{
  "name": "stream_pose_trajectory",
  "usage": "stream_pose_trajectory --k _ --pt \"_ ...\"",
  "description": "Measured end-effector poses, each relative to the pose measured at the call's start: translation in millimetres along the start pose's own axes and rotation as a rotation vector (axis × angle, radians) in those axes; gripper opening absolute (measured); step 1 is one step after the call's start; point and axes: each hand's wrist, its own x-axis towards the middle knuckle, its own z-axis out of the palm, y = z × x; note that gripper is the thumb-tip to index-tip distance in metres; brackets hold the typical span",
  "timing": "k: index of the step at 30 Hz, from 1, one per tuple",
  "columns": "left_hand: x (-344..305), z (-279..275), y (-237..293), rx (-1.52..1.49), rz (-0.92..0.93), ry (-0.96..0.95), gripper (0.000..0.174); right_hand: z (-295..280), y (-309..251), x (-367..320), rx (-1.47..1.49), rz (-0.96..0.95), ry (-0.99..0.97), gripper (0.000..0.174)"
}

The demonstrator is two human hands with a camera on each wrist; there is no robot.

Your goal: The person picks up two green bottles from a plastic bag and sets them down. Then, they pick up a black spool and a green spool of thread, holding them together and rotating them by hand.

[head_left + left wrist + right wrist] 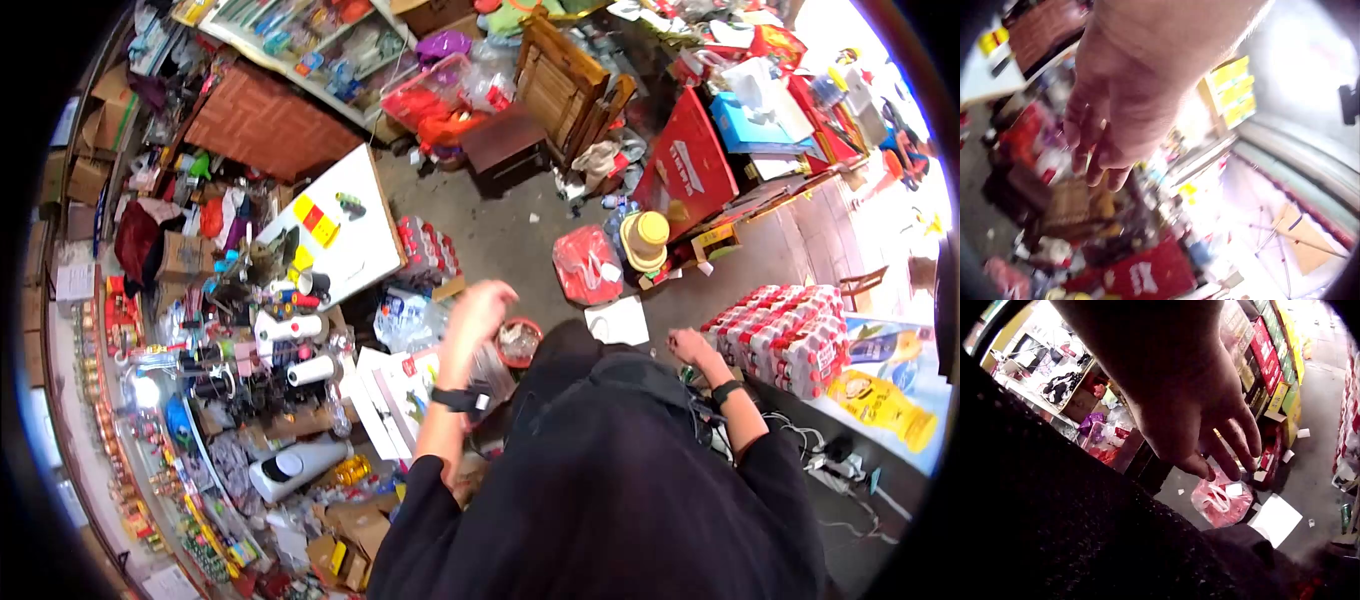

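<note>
My left hand [480, 312] is raised over the floor, holding nothing. In the left wrist view the fingers of this hand [1124, 119] hang loosely bent and spread a little apart. Below it in the head view is a round red-rimmed tub [518, 342] with greyish contents. My right hand [690, 346] hangs at my right side with nothing in it. Its loose, slightly spread fingers show in the right wrist view, where the hand [1210, 425] overlaps a red plastic bag [1221, 503] on the floor. Beside that bag lies a flat white sheet [1277, 519].
Shrink-wrapped packs of red-and-white cans [780, 335] are stacked at the right. A white-topped table [345, 235] stands at the left, near a cluttered heap of goods. Ahead are a brown stool [503, 140], a red box [685, 165] and a yellow bucket [648, 235]. Cables [835, 470] trail lower right.
</note>
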Motion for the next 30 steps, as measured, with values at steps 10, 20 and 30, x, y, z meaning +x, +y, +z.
stream_pose_trajectory --k 10,20,30 --pt "-133.0 -276.2 163.4 0.123 0.711 1.07 0.029 -26.0 -28.7 169.2 -0.198 -0.204 -0.192 0.027" --pt "-22.2 -361.4 91.5 0.055 0.816 1.167 0.027 -83.4 -64.5 291.5 -0.192 -0.178 -0.236 0.022" --pt "90.3 -529.7 -9.4 -0.069 0.878 1.224 0.025 -128.0 -150.6 422.8 -0.011 -0.09 -0.124 0.024"
